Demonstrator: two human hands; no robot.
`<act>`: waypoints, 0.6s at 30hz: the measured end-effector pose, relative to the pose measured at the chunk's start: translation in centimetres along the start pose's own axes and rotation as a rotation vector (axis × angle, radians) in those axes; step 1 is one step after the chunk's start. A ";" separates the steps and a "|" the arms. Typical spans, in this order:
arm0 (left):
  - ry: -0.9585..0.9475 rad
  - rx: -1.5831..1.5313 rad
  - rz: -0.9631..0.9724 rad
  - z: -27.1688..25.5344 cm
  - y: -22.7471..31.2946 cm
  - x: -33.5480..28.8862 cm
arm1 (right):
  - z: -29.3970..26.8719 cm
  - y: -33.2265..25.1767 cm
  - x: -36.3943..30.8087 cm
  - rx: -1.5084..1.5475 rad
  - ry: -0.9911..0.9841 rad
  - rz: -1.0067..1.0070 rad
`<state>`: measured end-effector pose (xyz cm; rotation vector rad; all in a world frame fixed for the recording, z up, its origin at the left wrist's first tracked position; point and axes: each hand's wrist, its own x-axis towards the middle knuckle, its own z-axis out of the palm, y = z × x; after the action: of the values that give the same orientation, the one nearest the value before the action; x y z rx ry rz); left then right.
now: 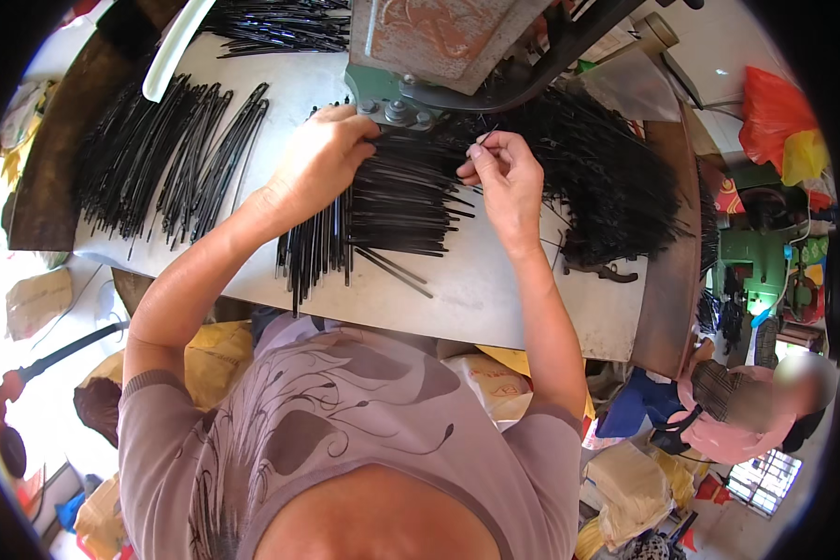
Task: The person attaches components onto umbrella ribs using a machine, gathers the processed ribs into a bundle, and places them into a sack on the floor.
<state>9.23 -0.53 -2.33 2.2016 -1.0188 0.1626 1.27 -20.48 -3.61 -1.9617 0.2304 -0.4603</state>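
My left hand (319, 161) is at the front of the bolted green machine base (397, 110), fingers curled in; what they hold is hidden. A stack of thin black rods (401, 196) lies crosswise just below the machine. Close to the left wrist, another bundle of black rods (313, 252) points toward me. To the right of the crosswise stack, my right hand (502, 177) has thumb and forefinger pinched together on a slim dark piece, seemingly a thin black rod. A large tangled heap of black rods (616, 177) lies beside this hand.
More black rods (149, 159) lie in rows at the left of the pale metal tabletop (495, 299). The machine's heavy grey head (448, 37) overhangs the work spot. A brown side board (667, 252) edges the right. Another person (737, 411) sits farther right, near a green machine (751, 261).
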 end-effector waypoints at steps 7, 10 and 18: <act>0.079 -0.049 -0.146 0.2 -0.4 0.6 | 3.2 -1.0 1.3 0.939 -0.002 0.342; 0.075 -0.098 -0.193 0.2 -0.1 1.0 | 4.1 -1.4 1.8 0.983 0.054 0.343; 0.135 -0.137 -0.197 1.2 -0.9 1.3 | 5.1 -1.0 1.9 1.024 0.095 0.279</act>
<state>10.51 -1.68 -3.19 2.1197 -0.7136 0.1443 5.05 -16.52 -4.19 -0.8923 0.2549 -0.3751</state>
